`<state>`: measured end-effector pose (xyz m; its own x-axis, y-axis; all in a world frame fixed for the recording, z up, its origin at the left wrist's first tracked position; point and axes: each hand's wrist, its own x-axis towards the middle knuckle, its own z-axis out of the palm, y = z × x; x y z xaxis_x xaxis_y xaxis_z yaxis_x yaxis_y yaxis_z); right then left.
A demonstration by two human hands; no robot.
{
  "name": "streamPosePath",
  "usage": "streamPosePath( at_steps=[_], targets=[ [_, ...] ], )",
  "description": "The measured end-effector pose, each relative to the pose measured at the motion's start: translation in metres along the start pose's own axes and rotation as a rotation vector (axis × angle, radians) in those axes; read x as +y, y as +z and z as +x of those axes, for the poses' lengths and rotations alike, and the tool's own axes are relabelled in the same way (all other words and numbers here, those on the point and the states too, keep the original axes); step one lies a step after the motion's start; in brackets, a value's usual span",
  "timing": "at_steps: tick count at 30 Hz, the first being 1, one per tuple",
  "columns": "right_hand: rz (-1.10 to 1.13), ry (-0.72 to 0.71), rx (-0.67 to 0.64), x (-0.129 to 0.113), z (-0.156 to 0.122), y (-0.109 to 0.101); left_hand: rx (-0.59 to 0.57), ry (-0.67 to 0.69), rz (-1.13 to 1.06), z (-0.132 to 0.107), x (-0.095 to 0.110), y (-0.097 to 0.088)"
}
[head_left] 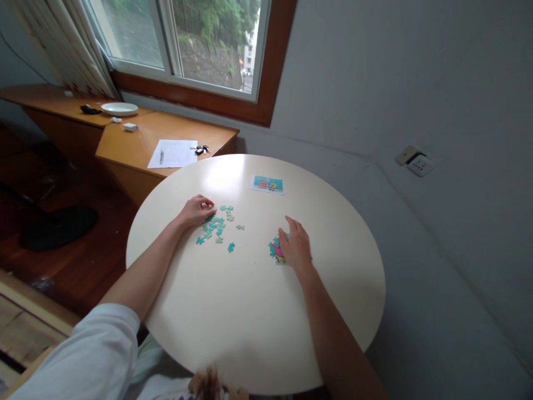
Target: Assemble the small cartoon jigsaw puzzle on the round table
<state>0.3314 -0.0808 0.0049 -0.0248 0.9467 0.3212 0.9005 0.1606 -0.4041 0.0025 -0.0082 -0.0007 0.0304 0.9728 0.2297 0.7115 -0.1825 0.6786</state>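
JIGSAW STN: L HAND AT LOOSE PCS, R HAND OVER JOINED SECTION

Loc.: loose jigsaw pieces on L half of round white table; joined jigsaw section on R half, partly under R hand.

Key relation: L hand is at far-L edge of the loose pcs; most lie to R of its fingertips & toward the wearer. L hand clearly nearer to these; R hand well apart. Stray teal piece sits between hands, nearer L.

Orientation: loose pcs at mixed angles, no common heading; scatter runs approx. near-L to far-R. Single-pc axes too small to call. Joined section shows pink & teal at its L side; long axis n/a, hand covers the rest. Picture card, beyond both hands, lies long axis L–R, slight tilt.

Grip: L thumb & fingers curled, tips close; cannot tell if a pc is pinched. R fingers spread loosely, thumb apart, nothing visibly grasped; contact w/ section unconfirmed.
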Motion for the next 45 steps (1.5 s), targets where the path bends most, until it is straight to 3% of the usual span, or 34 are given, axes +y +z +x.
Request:
streamPosePath(
  at_steps=[4, 17, 32, 38, 42, 45],
  targets=[
    [0.058, 0.03, 0.107, 0.003, 0.002, -0.005, -0.038, 0.008, 0.004, 0.001, -0.002, -0.002],
    [0.077, 0.079, 0.203, 0.004, 0.001, -0.013, -0.029, 0.006, 0.044, 0.004, -0.005, 0.001],
    [0.188, 0.09, 0.255, 0.005, -0.001, -0.01, 0.011, -0.073, 0.045, 0.0, 0.004, 0.004],
    [0.332, 0.032, 0.355, 0.014, 0.001, 0.001, 0.017, -0.01, -0.028, -0.007, 0.012, 0.003],
    [0.371, 0.007, 0.392, 0.019, 0.002, 0.008, 0.063, -0.015, -0.069, -0.008, 0.014, 0.004],
    [0.38, -0.003, 0.392, 0.02, 0.003, 0.009, 0.192, -0.056, -0.142, -0.005, 0.021, 0.006]
  ],
)
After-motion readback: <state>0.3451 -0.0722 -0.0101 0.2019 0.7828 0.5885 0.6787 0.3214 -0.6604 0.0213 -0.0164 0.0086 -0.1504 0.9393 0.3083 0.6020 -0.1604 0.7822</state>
